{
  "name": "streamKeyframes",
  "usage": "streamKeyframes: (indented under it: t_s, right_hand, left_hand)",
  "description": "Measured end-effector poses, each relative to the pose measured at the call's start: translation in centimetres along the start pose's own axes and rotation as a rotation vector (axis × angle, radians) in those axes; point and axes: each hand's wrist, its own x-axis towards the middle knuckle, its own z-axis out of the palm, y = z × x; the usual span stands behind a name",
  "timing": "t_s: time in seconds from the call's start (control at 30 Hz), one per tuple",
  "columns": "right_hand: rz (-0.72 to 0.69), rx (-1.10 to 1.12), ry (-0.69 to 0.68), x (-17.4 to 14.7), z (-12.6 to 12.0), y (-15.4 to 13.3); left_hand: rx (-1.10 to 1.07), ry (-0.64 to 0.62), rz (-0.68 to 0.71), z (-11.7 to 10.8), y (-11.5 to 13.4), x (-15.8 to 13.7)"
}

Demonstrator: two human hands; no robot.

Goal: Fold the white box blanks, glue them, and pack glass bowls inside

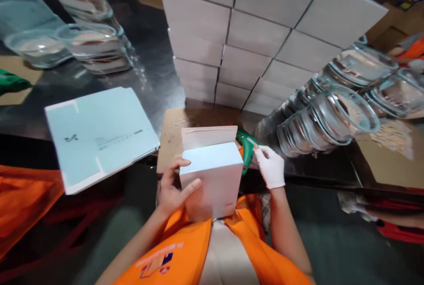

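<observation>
White rectangular cardboard box point(212, 188) before orange fabric vest point(159, 254), clamped in bare left hand point(174, 188); body formed, far white flap point(209, 137) seemingly untucked; white-gloved right hand point(271, 166) pinching narrow pale strip point(252, 142) beside green tool point(245, 157).

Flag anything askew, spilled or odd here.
Two mild oddities: the pile of flat cartons juts past the front of the table, so it could get knocked, and only the right hand wears a glove, while the left hand is bare. No visible spill or damage.
</observation>
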Motion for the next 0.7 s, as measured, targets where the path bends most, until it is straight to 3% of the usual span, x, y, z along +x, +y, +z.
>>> streamKeyframes:
  t_s: [0.07,0.17,0.27,0.33,0.4,0.47,0.57,0.7]
  right_hand:
    - [-0.045,0.218,-0.122,-0.8,0.3,-1.8]
    - [-0.007,0.476,-0.436,-1.2,1.7,-3.4]
    - [-0.007,0.570,-0.454,-1.0,2.4,-3.0]
    - [-0.125,0.525,-0.491,-1.0,1.9,-2.1]
    - [-0.318,0.452,-0.629,-1.1,1.0,-1.3]
    - [-0.521,0.366,-0.720,-1.5,0.4,-1.0]
    - [-0.733,0.225,-0.648,-2.4,0.5,-0.9]
    - [-0.846,0.157,-0.560,-3.1,1.5,-0.8]
  left_hand:
    - [-0.065,-0.058,-0.013,0.5,-0.2,0.0]
    - [-0.147,-0.128,-0.026,1.4,-0.2,0.0]
    - [-0.244,-0.101,-0.081,2.2,-0.2,0.1]
    - [-0.350,-0.045,-0.139,2.4,-0.5,0.2]
    - [-0.439,-0.003,-0.169,2.3,-0.8,0.3]
    - [-0.421,-0.037,-0.163,1.8,-1.2,0.3]
    - [-0.263,-0.141,-0.119,1.0,-1.2,0.2]
    - [-0.223,-0.148,-0.056,0.7,-0.6,0.2]
